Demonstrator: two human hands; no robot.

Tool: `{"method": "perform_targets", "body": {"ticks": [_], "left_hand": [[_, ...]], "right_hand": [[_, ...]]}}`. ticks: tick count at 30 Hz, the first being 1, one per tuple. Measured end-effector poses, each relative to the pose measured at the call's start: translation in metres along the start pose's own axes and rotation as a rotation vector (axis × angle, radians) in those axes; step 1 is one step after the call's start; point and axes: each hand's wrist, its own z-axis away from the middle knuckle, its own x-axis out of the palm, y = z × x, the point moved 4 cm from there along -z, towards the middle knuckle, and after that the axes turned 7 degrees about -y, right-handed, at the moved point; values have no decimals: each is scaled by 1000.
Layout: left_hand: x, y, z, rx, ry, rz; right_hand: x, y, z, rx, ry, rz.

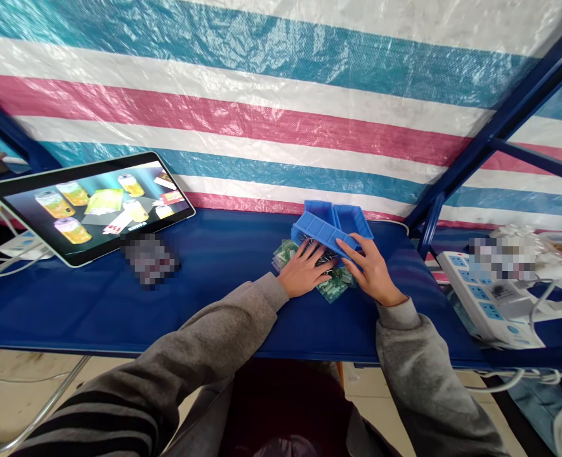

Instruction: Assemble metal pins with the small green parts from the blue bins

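Observation:
A blue plastic bin (323, 233) is tipped on its side toward me, with dark items partly showing at its mouth. My left hand (302, 269) lies over that mouth, fingers spread, touching the dark items. On the bin's right end, my right hand (372, 271) grips the wall between thumb and fingers. Under and around the bin, green circuit boards (334, 287) lie in a loose pile, some in what looks like clear wrapping. My hands and the bin hide part of the pile. Two more blue bins (357, 219) stand just behind, against the striped sheet.
A tablet-like screen (104, 209) stands on the left of the blue table (214, 317), a blurred-out item beside it. White power strips (481, 298) with cables are at the right. Blue metal frame posts (457, 171) rise there, and a striped plastic sheet (281, 120) hangs behind.

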Motion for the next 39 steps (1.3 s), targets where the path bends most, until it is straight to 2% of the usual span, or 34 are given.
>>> {"method": "perform_targets", "body": {"ticks": [24, 39], "left_hand": [[2, -1, 1, 12, 12, -5], [2, 0, 2, 28, -19, 0]], "right_hand": [[-5, 0, 0, -32, 13, -52], [-8, 0, 1, -81, 51, -53]]}}
